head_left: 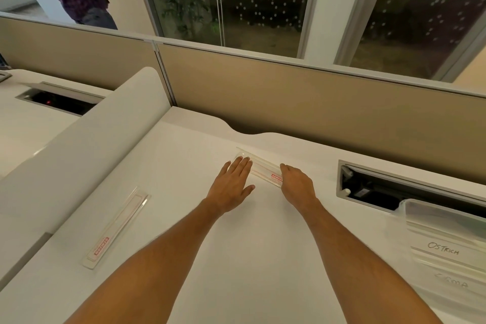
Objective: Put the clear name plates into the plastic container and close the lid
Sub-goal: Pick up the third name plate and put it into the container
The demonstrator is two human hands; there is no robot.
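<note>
A clear name plate with red print lies on the white desk at the far middle. My left hand rests flat with its fingertips on the plate's left end. My right hand curls over the plate's right end, touching it. A second clear name plate lies apart at the left of the desk. The clear plastic container sits at the right edge, with labelled plates reading "OSTRICH" visible in it; I cannot tell where its lid is.
An open cable tray slot is cut into the desk behind the container. A beige partition bounds the far edge and a white divider the left. A person stands beyond the partition at top left.
</note>
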